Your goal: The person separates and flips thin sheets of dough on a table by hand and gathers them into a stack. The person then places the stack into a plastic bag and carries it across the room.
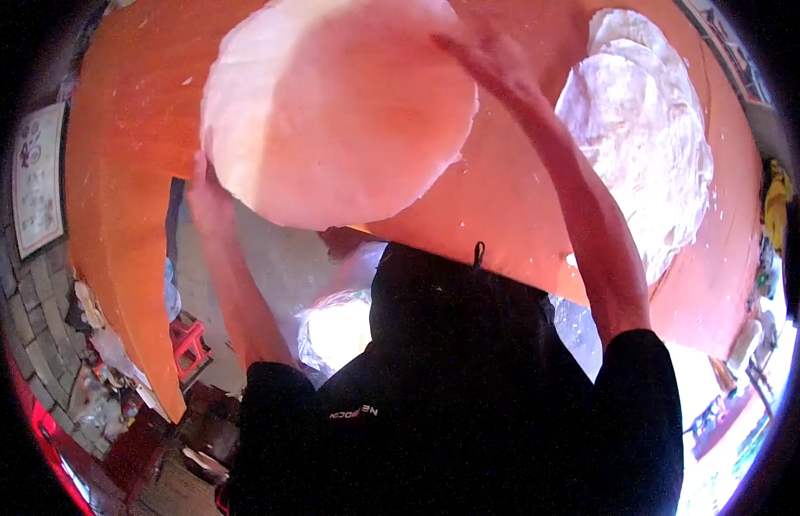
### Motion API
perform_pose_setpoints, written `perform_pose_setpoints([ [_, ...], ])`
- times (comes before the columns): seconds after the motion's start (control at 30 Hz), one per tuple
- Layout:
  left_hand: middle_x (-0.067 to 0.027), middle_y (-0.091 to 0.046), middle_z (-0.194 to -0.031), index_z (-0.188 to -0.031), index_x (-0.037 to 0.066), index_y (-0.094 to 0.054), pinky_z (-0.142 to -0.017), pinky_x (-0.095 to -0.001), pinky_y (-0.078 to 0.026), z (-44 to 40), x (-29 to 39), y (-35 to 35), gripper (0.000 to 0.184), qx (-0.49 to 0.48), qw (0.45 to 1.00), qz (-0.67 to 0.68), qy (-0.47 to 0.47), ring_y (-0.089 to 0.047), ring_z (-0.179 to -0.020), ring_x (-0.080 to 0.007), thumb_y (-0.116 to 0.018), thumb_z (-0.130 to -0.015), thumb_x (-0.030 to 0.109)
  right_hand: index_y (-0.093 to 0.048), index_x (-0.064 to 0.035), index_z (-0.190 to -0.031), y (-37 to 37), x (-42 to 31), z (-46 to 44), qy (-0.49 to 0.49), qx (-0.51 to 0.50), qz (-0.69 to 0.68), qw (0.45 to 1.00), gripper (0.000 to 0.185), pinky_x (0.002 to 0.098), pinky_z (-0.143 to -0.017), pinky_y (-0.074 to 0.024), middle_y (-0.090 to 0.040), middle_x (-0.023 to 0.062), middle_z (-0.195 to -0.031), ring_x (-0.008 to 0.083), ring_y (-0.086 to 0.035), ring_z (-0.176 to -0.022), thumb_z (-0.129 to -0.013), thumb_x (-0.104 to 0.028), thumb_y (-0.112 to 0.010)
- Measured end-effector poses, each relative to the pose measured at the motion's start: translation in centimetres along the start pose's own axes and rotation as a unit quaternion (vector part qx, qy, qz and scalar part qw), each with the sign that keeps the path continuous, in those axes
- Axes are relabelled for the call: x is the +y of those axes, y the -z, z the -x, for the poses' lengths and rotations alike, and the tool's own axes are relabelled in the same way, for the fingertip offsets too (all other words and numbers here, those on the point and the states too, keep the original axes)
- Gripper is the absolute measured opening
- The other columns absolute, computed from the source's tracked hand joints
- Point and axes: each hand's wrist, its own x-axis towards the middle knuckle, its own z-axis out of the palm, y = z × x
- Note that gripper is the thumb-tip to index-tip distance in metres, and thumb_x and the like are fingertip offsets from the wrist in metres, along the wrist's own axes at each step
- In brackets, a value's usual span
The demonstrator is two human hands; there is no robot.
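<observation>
The left hand (209, 202) is curled onto the left edge of 1 round, pale sheet (348, 129), which lies over the orange bench (125, 172), its lower edge past the bench's near side. The right hand (499, 64) is at the sheet's upper right; glare blurs its fingers, so I cannot tell its grip. A pile (636, 146) of similar sheets rests to the right.
</observation>
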Motion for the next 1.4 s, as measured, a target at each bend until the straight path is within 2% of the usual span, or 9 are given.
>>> perform_pose_setpoints([
  [0.2, -0.0111, -0.058, -0.118, -0.123, -0.001, -0.052, -0.083, -0.0361, -0.049, 0.1, -2.9, -1.8, 0.041, 0.12, 0.975, -0.189, 0.009, -0.058, -0.101, -0.0212, -0.061, -0.088, 0.018, -0.072, -0.0131, -0.088, -6.8, 4.7, 0.0, -0.006, -0.056, -0.218, 0.974, 0.032, 0.0368, -0.065, -0.0504, -0.066, 0.0077, -0.07, 0.0189, -0.064, -0.065, -0.079, -0.043, -0.066],
  [0.23, -0.0116, -0.06, -0.115, -0.12, -0.001, -0.054, -0.08, -0.0364, -0.05, -1.2, -4.3, 1.1, 0.039, 0.089, 0.984, -0.155, -0.003, -0.059, -0.098, -0.0206, -0.061, -0.087, 0.019, -0.072, -0.0142, -0.085, -7.4, 4.3, 0.0, 0.064, 0.071, 0.059, 0.994, 0.029, 0.0361, -0.061, -0.0509, -0.065, 0.006, -0.065, 0.0156, -0.063, -0.06, -0.081, -0.042, -0.065],
  [0.4, -0.0137, -0.058, -0.116, -0.124, -0.002, -0.049, -0.086, -0.0382, -0.047, 4.0, -2.0, -3.4, 0.046, 0.021, 0.997, 0.07, 0.028, -0.057, -0.101, -0.0235, -0.05, -0.092, 0.03, -0.045, -0.0025, -0.121, -3.9, 2.3, 2.8, 0.149, 0.194, -0.022, 0.969, 0.056, 0.0472, -0.07, -0.0472, -0.058, 0.0267, -0.096, 0.0414, -0.057, -0.077, -0.081, -0.038, -0.064],
  [0.53, -0.0058, -0.06, -0.092, -0.096, -0.002, -0.06, -0.068, -0.0324, -0.047, 7.0, -11.7, 8.4, 0.033, 0.127, 0.919, -0.37, -0.04, -0.056, -0.081, -0.0152, -0.055, -0.087, 0.029, -0.058, -0.0035, -0.086, 5.1, 0.5, 17.2, 0.213, 0.063, -0.026, 0.975, 0.025, 0.0438, -0.054, -0.0441, -0.054, 0.0161, -0.071, 0.0366, -0.052, -0.061, -0.083, -0.029, -0.06],
  [0.67, -0.0012, -0.058, -0.08, -0.083, 0.006, -0.058, -0.059, -0.0233, -0.041, 16.8, -17.7, 7.2, 0.014, -0.09, 0.905, -0.213, 0.356, -0.052, -0.068, -0.0095, -0.051, -0.089, 0.016, -0.054, -0.0064, -0.068, 7.3, 4.7, 32.9, 0.074, -0.122, -0.026, 0.99, 0.029, 0.0438, -0.053, -0.0439, -0.052, 0.0121, -0.061, 0.0322, -0.054, -0.06, -0.086, -0.029, -0.057],
  [0.83, -0.012, -0.062, -0.083, -0.093, -0.002, -0.061, -0.07, -0.03, -0.05, 19.7, -15.6, -7.1, 0.014, -0.402, 0.762, -0.503, 0.074, -0.06, -0.073, -0.0184, -0.059, -0.086, 0.011, -0.062, -0.0078, -0.102, 6.2, 16.3, 43.3, -0.455, -0.001, 0.013, 0.89, 0.037, 0.0456, -0.07, -0.0484, -0.065, 0.0193, -0.085, 0.0393, -0.061, -0.084, -0.09, -0.039, -0.049],
  [1.2, -0.0124, -0.059, -0.083, -0.093, -0.002, -0.059, -0.058, -0.0321, -0.047, 21.6, -20.9, -31.3, 0.016, -0.609, 0.549, -0.504, -0.271, -0.056, -0.067, -0.0227, -0.061, -0.083, 0.009, -0.041, -0.0152, -0.134, -16.0, 37.3, 56.8, -0.453, 0.123, -0.158, 0.869, 0.042, 0.0345, -0.077, -0.051, -0.062, 0.0077, -0.11, 0.0262, -0.062, -0.092, -0.093, -0.022, -0.041],
  [1.3, -0.0108, -0.054, -0.08, -0.095, -0.003, -0.058, -0.05, -0.0269, -0.041, 20.8, -24.8, -31.5, 0.017, -0.555, 0.553, -0.54, -0.307, -0.051, -0.062, -0.0163, -0.06, -0.086, 0.011, -0.044, -0.0106, -0.132, -35.0, 46.9, 65.0, -0.303, 0.141, 0.126, 0.934, 0.045, 0.0391, -0.094, -0.0435, -0.049, 0.0112, -0.133, 0.03, -0.05, -0.116, -0.098, -0.038, -0.033],
  [1.4, -0.0102, -0.053, -0.086, -0.099, -0.003, -0.056, -0.059, -0.0267, -0.042, 18.8, -25.0, -29.5, 0.02, -0.561, 0.541, -0.532, -0.331, -0.051, -0.07, -0.0169, -0.059, -0.087, 0.013, -0.043, -0.0096, -0.132, -28.8, 43.6, 59.9, -0.465, 0.308, -0.372, 0.742, 0.043, 0.0371, -0.097, -0.0402, -0.046, 0.0079, -0.135, 0.0246, -0.045, -0.12, -0.098, -0.034, -0.035],
])
